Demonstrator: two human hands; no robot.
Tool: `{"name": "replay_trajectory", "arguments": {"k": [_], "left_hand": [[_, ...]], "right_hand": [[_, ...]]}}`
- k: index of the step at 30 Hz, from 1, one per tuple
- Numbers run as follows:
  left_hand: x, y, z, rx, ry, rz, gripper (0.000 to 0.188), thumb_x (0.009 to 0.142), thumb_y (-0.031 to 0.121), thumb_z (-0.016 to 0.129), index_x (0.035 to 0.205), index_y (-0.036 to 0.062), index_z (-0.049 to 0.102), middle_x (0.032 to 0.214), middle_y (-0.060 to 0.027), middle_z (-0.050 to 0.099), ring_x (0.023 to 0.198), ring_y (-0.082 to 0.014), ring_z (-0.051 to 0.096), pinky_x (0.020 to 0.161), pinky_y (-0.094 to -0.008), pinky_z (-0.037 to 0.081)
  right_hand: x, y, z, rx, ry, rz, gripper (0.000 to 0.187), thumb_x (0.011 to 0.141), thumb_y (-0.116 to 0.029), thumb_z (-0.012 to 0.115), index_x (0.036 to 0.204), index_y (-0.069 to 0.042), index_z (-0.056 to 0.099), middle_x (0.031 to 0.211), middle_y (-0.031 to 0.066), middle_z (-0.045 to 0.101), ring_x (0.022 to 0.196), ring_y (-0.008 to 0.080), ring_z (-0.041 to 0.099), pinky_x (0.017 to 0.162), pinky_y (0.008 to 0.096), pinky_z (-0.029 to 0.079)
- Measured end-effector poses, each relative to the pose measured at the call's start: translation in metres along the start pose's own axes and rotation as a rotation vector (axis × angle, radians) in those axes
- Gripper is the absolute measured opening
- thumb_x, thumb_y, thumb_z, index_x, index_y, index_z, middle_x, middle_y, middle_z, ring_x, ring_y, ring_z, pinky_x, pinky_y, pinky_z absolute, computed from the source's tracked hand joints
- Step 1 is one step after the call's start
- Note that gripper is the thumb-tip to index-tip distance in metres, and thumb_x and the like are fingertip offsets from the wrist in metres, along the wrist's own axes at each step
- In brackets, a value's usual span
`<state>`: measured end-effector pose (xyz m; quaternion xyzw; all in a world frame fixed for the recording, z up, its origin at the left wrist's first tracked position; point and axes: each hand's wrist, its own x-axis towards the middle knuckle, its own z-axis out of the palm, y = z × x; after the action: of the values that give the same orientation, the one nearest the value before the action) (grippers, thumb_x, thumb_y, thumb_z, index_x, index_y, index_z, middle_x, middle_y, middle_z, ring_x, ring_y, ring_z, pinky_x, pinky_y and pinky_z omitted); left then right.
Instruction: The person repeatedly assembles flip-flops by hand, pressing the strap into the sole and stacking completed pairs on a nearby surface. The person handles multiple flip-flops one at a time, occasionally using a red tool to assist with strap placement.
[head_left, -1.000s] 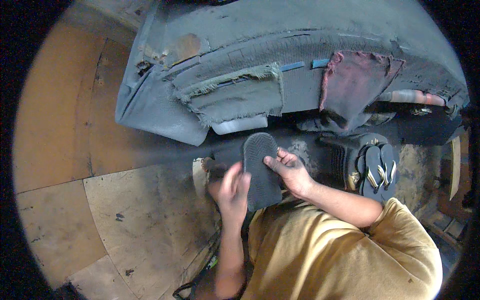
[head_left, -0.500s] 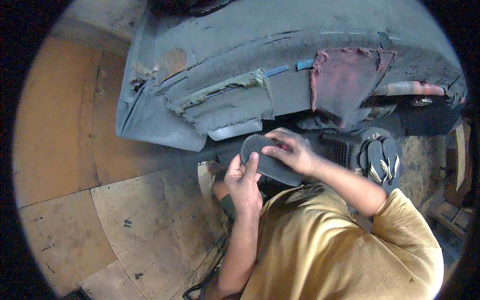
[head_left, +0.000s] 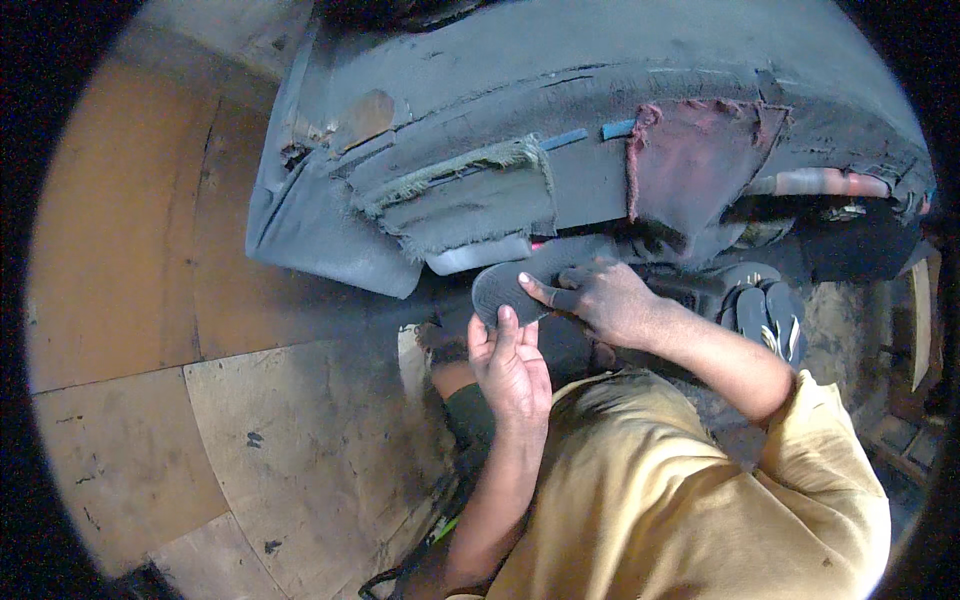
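Note:
I hold a dark grey flip-flop sole [head_left: 498, 290] with a textured face just in front of the worn machine or bench. My left hand [head_left: 512, 368] grips its rounded near-left end, thumb on top and the other fingers at or under the edge. My right hand [head_left: 615, 303] is on the middle of the sole, one finger stretched along its face and the others curled over it. The sole's far end slants up to the right, close to the bench edge. No straps show on it.
The dusty grey bench [head_left: 480, 105] spans the far side, with a frayed green cloth [head_left: 465, 205] and a reddish cloth [head_left: 695, 165] hanging from it. Black flip-flops with pale straps [head_left: 765, 315] lie at the right. Worn brown boards [head_left: 310, 450] cover the floor at left.
The sole has swung so its far end points up to the right instead of down toward my body. My right hand has shifted right and down; my left hand has moved slightly right.

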<state>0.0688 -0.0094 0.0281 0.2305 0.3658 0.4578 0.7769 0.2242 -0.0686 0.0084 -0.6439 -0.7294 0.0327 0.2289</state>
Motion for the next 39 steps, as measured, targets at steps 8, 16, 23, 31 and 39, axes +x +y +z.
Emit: {"name": "replay_trajectory", "arguments": {"k": [8,16,23,31,39], "left_hand": [[-0.039,0.049,-0.047,0.047,-0.202,0.039,0.049,0.095,0.009,0.063,0.14,0.0007,0.043,0.138,-0.0151,0.053,0.13,-0.0293,0.05,0.113,-0.0525,0.037],[-0.016,0.014,-0.075,0.289,-0.008,-0.175,0.042,0.099,0.026,0.06,0.132,0.0019,0.05,0.126,-0.0127,0.06,0.113,-0.0268,0.062,0.099,-0.0484,0.051],[-0.008,0.016,-0.041,0.545,0.004,0.013,0.034,0.099,0.021,0.062,0.122,-0.0038,0.06,0.108,-0.0093,0.068,0.094,-0.016,0.066,0.085,-0.0315,0.055],[0.011,0.039,-0.01,0.874,-0.091,0.296,0.028,0.094,0.008,0.066,0.119,-0.0055,0.065,0.108,-0.0096,0.07,0.097,-0.0126,0.063,0.087,-0.0263,0.051],[0.039,0.032,0.004,1.078,-0.069,0.223,0.029,0.091,0.004,0.068,0.117,-0.0073,0.066,0.108,-0.0093,0.07,0.096,-0.0133,0.063,0.09,-0.0274,0.049]], "right_hand": [[-0.075,-0.032,0.019,1.256,-0.479,0.597,0.055,0.096,-0.048,0.042,0.136,-0.013,0.054,0.095,0.0129,0.07,0.082,0.0275,0.069,0.068,0.0402,0.057],[-0.113,0.007,0.026,1.971,0.136,0.913,0.058,0.095,-0.01,0.062,0.146,-0.013,0.035,0.134,0.0104,0.049,0.112,0.0297,0.062,0.088,0.0469,0.058],[-0.083,-0.032,0.006,0.336,0.154,0.382,0.08,0.077,-0.031,0.081,0.144,-0.008,0.044,0.141,0.0172,0.049,0.13,0.0358,0.049,0.108,0.046,0.039],[-0.027,-0.058,0.088,0.57,0.239,0.403,0.064,0.08,-0.018,0.079,0.139,-0.014,0.055,0.1,0.0147,0.062,0.087,0.0295,0.062,0.079,0.0377,0.052],[-0.016,-0.06,0.114,0.762,0.259,0.6,0.064,0.078,-0.011,0.079,0.137,-0.013,0.057,0.097,0.0128,0.062,0.083,0.024,0.062,0.076,0.0342,0.052]]}}
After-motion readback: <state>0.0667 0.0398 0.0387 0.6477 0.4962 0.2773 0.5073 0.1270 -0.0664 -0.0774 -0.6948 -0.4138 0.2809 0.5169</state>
